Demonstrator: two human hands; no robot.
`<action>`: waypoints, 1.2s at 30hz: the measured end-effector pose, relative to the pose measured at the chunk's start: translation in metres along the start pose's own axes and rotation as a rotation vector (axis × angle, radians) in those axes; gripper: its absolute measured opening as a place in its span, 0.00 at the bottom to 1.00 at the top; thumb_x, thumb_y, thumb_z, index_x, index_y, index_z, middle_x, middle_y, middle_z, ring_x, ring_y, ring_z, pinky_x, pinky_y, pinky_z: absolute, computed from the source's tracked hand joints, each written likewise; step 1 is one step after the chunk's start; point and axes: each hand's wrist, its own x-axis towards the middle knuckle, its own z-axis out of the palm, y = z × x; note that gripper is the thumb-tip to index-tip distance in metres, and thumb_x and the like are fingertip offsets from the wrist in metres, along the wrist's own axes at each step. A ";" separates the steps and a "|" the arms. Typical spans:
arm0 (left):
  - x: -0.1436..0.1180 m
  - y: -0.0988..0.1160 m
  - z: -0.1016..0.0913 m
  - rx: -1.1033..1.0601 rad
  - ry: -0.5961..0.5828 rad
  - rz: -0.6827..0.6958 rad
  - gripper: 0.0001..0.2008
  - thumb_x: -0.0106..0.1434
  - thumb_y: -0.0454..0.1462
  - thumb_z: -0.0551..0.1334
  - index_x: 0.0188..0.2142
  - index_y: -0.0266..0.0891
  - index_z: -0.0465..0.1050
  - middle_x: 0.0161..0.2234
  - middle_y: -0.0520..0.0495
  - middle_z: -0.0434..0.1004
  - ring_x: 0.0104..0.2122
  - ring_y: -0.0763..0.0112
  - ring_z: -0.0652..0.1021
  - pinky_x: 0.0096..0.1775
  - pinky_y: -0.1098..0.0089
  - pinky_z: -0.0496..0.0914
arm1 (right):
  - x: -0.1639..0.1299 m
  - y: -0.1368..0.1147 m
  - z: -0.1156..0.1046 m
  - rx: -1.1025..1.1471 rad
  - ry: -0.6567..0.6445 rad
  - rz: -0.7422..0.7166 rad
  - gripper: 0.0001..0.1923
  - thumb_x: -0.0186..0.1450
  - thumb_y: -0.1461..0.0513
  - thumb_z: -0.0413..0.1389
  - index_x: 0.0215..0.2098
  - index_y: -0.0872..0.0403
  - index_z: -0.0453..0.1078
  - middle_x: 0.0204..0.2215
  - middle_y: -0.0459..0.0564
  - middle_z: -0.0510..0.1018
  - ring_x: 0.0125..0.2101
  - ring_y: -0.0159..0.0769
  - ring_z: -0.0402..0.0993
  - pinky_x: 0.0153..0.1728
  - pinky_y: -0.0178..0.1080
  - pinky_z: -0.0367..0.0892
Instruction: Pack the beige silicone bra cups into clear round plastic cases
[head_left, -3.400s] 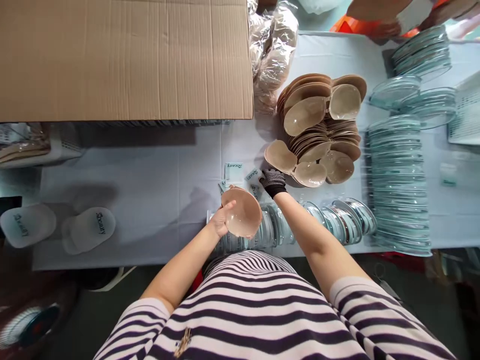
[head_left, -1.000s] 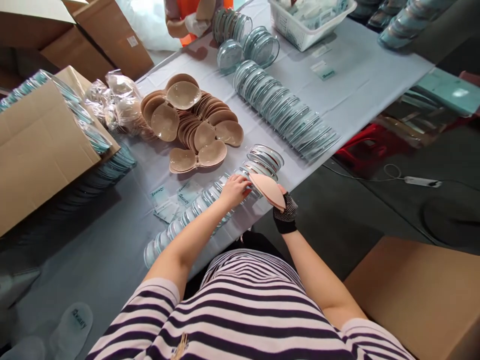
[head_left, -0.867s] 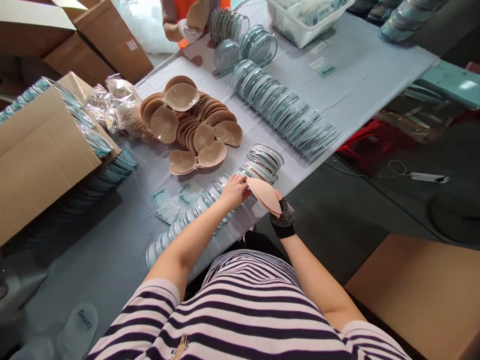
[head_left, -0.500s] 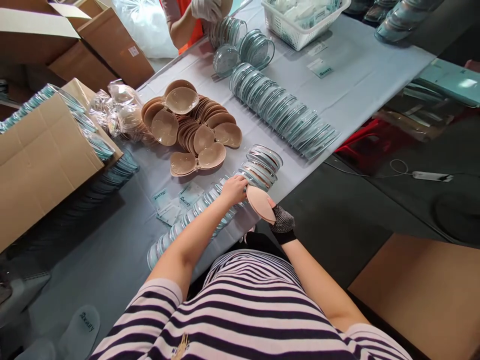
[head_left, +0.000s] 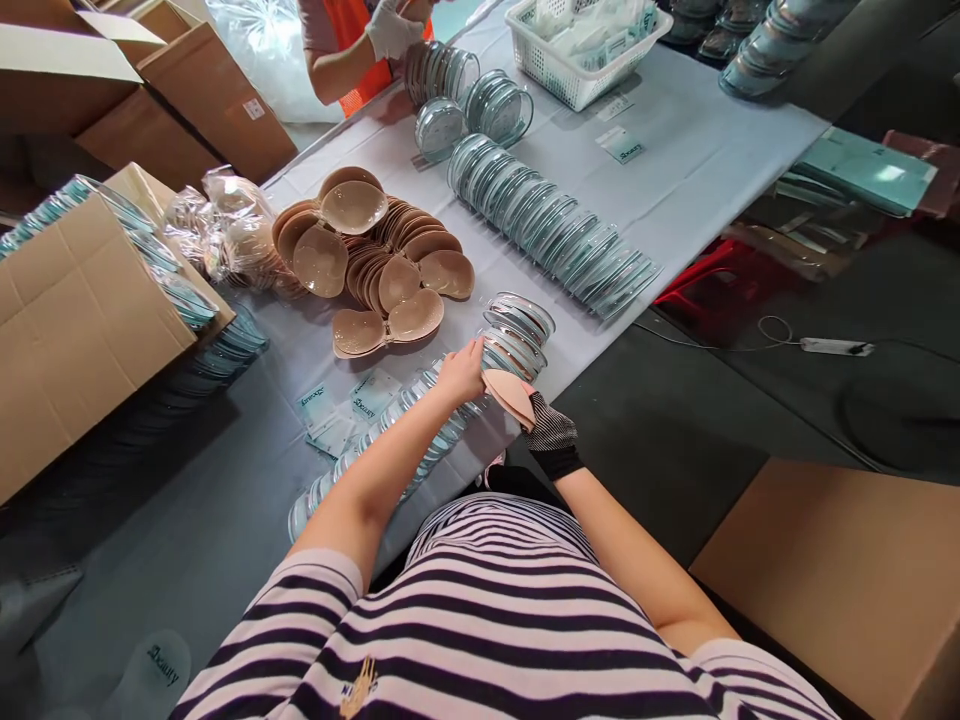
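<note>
My right hand (head_left: 551,428), in a dark dotted fingerless glove, grips a folded beige stick-on bra (head_left: 510,396), its cups pressed together. At the bra's upper left end, my bare left hand (head_left: 461,373) is closed against the row of clear plastic cases (head_left: 431,412); what its fingers hold is hidden. Just beyond my hands stand several filled cases (head_left: 517,330) with beige showing inside. Farther up the table lies a pile of nested stick-on bras (head_left: 401,255), glossy inside.
A long row of clear cases (head_left: 551,225) crosses the table, with a white basket (head_left: 585,85) of packets behind. A co-worker's gloved hand (head_left: 394,30) is at the far edge. Left stands a cardboard box (head_left: 90,320) of cases; printed cards (head_left: 330,420) lie nearby.
The bra has turned slightly in my right hand and sits closer to my left hand. My left fingers have shifted toward the filled cases. The co-worker's hand has moved a little left.
</note>
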 end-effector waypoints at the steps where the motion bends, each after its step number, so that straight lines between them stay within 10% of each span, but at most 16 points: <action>1: 0.000 0.000 -0.001 0.000 -0.004 0.003 0.50 0.48 0.38 0.74 0.67 0.40 0.53 0.66 0.30 0.58 0.64 0.45 0.64 0.60 0.54 0.59 | 0.007 -0.005 -0.002 -0.036 -0.034 0.020 0.30 0.64 0.59 0.51 0.64 0.57 0.61 0.38 0.57 0.83 0.35 0.46 0.80 0.37 0.41 0.71; 9: -0.001 0.001 -0.005 0.111 -0.062 -0.047 0.55 0.50 0.48 0.73 0.70 0.41 0.46 0.68 0.31 0.54 0.66 0.46 0.61 0.61 0.54 0.57 | 0.047 0.001 -0.020 -0.028 -0.154 0.097 0.22 0.67 0.56 0.52 0.57 0.54 0.70 0.45 0.59 0.81 0.43 0.48 0.79 0.40 0.40 0.70; 19: -0.001 0.002 0.000 0.063 -0.014 -0.038 0.53 0.50 0.47 0.72 0.68 0.41 0.47 0.67 0.31 0.57 0.65 0.46 0.62 0.60 0.53 0.58 | 0.044 0.002 0.012 0.133 0.092 0.077 0.19 0.66 0.62 0.51 0.53 0.58 0.71 0.50 0.60 0.79 0.49 0.47 0.75 0.49 0.42 0.68; 29: -0.014 0.001 -0.008 0.211 0.047 -0.056 0.13 0.59 0.37 0.66 0.43 0.40 0.69 0.47 0.37 0.74 0.51 0.51 0.72 0.50 0.59 0.65 | 0.036 -0.010 0.020 0.064 -0.016 0.103 0.20 0.68 0.58 0.49 0.55 0.56 0.69 0.46 0.58 0.81 0.45 0.45 0.77 0.43 0.38 0.67; 36: -0.010 0.006 -0.016 0.286 -0.026 -0.079 0.16 0.59 0.34 0.65 0.47 0.42 0.69 0.48 0.42 0.73 0.51 0.59 0.73 0.48 0.65 0.68 | 0.058 -0.019 0.014 0.014 -0.186 0.076 0.23 0.71 0.51 0.46 0.60 0.51 0.66 0.52 0.56 0.79 0.49 0.43 0.77 0.47 0.39 0.68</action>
